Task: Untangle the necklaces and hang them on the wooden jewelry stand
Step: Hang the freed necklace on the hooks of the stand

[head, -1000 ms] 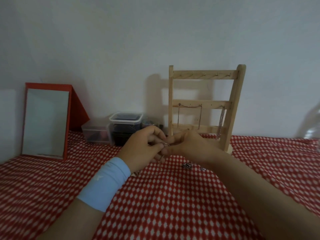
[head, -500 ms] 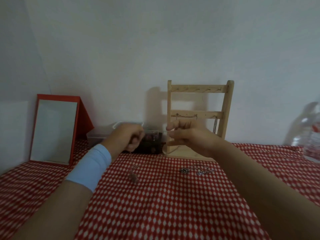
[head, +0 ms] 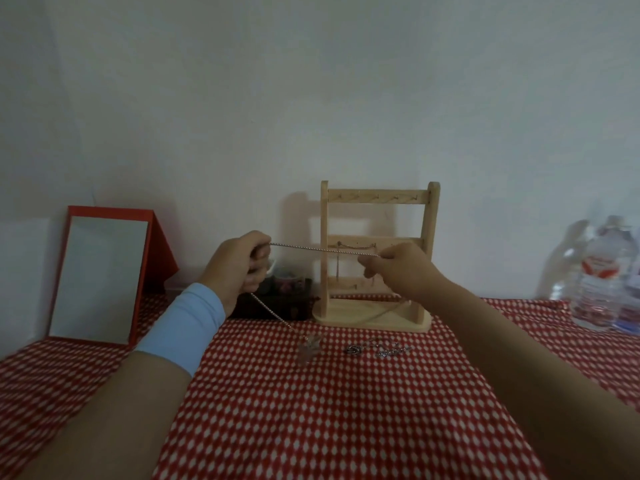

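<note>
Step (judged): one necklace is freed and pulled straight, ready to hang; a second is not yet handled.
Left hand [head: 235, 268]: fingers curled round the chain [head: 322, 250], clamped on it.
Right hand [head: 398, 268]: fingertips pinched together on the other end of the span.
Chain position: held in the air, taut between the two hands. A slack tail drops from under the left hand to the pendant [head: 310, 348], which is low over the tablecloth [head: 311, 427]; contact cannot be told.
Key relation: the chain's long axis runs left to right, roughly level and parallel to the rails of the wooden stand [head: 431, 237]. The stand lies beyond the hands, and the span crosses in front of its middle rail.
Nearer hand: the right overlaps the stand in view; the left sits just outside its left post.
Top rail [head: 377, 196]: its hooks look bare and lie above the span, so the next move probably goes up and away from the body.
Middle rail: a fine chain [head: 356, 244] already hangs there.
Second necklace [head: 377, 348]: bunched on the cloth before the stand's base.
Containers: a dark box [head: 277, 303] stands just left of the base, with a clear tub [head: 285, 282] on or behind it; contents are too dim to name. Clear bottles [head: 602, 271] stand far right, fill level unclear.
</note>
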A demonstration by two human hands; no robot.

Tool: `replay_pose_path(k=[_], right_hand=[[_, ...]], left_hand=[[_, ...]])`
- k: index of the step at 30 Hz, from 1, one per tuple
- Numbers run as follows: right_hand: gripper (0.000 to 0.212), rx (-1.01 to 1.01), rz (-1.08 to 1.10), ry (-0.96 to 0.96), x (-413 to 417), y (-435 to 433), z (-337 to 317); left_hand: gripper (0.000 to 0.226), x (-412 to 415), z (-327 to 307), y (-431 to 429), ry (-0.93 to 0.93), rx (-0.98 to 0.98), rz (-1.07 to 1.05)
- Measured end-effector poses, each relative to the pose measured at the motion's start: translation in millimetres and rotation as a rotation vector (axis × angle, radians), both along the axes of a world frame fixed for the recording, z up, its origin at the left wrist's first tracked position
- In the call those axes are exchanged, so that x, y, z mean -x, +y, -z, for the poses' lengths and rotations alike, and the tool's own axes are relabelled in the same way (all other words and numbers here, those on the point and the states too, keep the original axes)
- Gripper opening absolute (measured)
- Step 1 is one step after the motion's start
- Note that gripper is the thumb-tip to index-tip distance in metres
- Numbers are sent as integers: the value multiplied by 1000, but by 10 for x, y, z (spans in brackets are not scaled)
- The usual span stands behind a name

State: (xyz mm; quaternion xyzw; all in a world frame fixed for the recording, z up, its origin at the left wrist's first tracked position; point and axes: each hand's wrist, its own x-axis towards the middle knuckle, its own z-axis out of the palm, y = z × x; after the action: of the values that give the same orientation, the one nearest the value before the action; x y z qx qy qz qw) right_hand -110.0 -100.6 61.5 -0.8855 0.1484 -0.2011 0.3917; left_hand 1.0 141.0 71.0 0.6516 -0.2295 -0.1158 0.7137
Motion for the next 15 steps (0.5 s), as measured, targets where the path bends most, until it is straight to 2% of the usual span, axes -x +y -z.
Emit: replay_pose_path(k=[4, 6, 10, 15], right_hand=[[30, -561, -30, -80, 89, -170, -1], [28, -746, -18, -124, 123, -250, 27], [31, -831, -17, -157, 178, -345, 70], [39, -927, -120, -185, 227, -364, 41]], left_hand=[[43, 2, 4, 16, 173, 243, 26], [42, -1, 20, 18, 257, 360, 12], [45, 5, 30, 4, 388, 566, 13], [49, 50, 20, -96, 453, 664, 65]])
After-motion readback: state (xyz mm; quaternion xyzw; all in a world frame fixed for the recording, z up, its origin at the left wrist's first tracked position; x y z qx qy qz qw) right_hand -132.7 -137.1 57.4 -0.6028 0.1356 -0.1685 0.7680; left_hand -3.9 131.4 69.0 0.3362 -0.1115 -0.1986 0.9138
